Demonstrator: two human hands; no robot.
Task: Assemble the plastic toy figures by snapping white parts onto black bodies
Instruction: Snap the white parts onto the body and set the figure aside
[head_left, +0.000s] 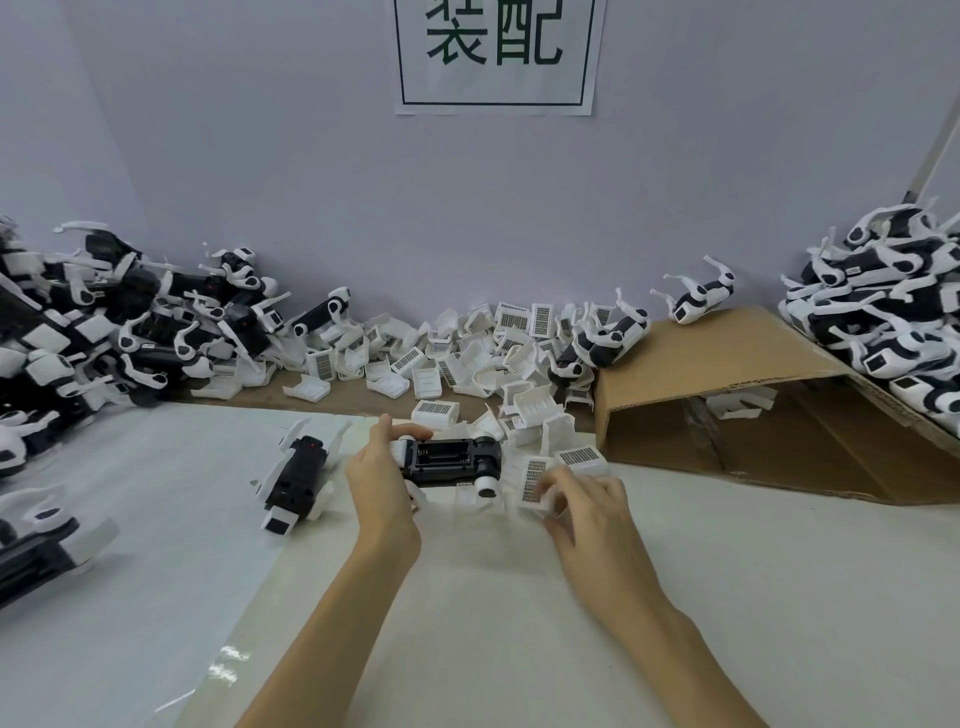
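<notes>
Left hand (382, 475) grips one black body (445, 461) by its left end, thumb curled over the top edge, fingers wrapped beneath; the body is held just above the table (675, 597) near its middle, lying lengthwise left to right. The body is a matte black rectangular shell with an open ribbed recess facing up, a white cap at the gripped end and a white cylindrical joint at its right end. Right hand (587, 512) sits just to the right of it, fingers curled, pinching a white part (532, 480): a small boxy clip of glossy white plastic with a dark gridded label on its face. The fingertips are motion-blurred, so the exact grip cannot be told. Part and body are near each other but apart. A loose heap of white clips (467, 348) of the same shape runs along the far edge of the table against the pale wall, some showing gridded labels, some showing hollow undersides. A second black body with white limbs (296, 480) lies flat on a clear glossy sheet (156, 519) covering the left part of the table. A tall pile of black-and-white figures (104, 332) fills the far-left corner; another pile of finished figures (883, 312) sits at the far-right corner. A brown corrugated cardboard box (727, 353) lies tipped on its side at the right, open toward the viewer, two figures resting on its upper face. A white paper sign (496, 54) with dark green characters hangs on the wall.
</notes>
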